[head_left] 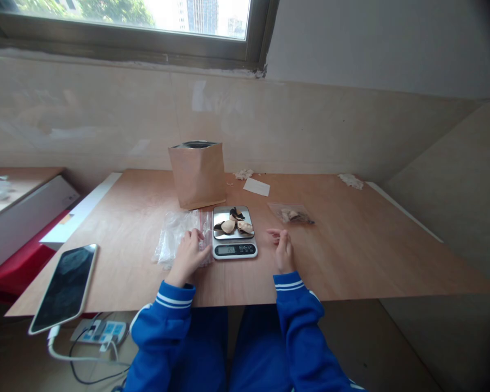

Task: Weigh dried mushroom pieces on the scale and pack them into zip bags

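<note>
A small digital scale (pixel 234 249) sits on the wooden table (pixel 351 256) in front of me, with a few pale and dark dried pieces (pixel 233 222) on its steel pan. My left hand (pixel 188 257) rests flat on a stack of clear plastic bags (pixel 173 235) just left of the scale, fingers spread. Just right of the scale, my right hand (pixel 283 251) hovers over the tabletop, fingers loosely curled and holding nothing visible. An open brown paper bag (pixel 198 174) stands upright behind the scale. A small filled clear bag (pixel 292 214) lies to the right, beyond my right hand.
A smartphone (pixel 65 286) on a white cable lies at the table's front left corner. A white slip of paper (pixel 256 187) and crumpled tissues (pixel 351 181) lie near the back wall. A power strip (pixel 100 330) sits on the floor at left.
</note>
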Available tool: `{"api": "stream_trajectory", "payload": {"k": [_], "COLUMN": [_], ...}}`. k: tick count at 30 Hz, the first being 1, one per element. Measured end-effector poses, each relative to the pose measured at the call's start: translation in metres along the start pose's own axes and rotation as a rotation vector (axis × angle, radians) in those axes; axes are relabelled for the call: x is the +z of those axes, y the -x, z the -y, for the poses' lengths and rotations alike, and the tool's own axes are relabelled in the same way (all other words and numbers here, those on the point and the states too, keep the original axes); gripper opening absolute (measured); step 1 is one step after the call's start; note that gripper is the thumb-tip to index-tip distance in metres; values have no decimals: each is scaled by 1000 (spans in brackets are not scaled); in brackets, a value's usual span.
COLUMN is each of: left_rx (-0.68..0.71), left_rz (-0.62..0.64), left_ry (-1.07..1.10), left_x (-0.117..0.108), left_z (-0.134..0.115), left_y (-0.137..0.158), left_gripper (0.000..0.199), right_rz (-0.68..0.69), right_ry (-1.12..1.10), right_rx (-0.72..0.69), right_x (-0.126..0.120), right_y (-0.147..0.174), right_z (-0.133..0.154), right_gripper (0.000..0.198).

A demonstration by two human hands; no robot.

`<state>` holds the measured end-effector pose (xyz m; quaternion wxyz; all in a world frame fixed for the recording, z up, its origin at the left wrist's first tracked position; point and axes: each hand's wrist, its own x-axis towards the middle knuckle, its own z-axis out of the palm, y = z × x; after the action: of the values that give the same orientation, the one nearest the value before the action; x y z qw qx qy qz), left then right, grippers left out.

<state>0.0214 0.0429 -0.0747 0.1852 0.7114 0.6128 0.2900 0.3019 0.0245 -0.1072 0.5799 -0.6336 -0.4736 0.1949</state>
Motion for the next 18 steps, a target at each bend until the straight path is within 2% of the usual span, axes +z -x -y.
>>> {"api": "stream_trajectory", "payload": {"k": [3, 9, 12, 15, 18], "left_rx": [-21, -92, -88, -99, -135], "left_rz": [-8, -106, -148, -117, -70], "left_ry": [21, 46, 43, -50, -179], "left_x": [0, -3, -5, -3, 2], "left_z": [0, -3, -9, -15, -18], "left_y": [0, 5, 9, 11, 8], "left_gripper": [4, 21, 21, 25, 20], "right_rz": [4, -3, 91, 186, 199], "right_ry": [-2, 0, -29, -57, -109], "right_rx": [-34, -192, -268, -319, -332], "right_x": [0, 1, 9, 23, 34], "right_y": [0, 9, 23, 40, 56], "right_z": [1, 19, 37, 51, 57], "right_gripper": [67, 56, 50, 48, 46]}}
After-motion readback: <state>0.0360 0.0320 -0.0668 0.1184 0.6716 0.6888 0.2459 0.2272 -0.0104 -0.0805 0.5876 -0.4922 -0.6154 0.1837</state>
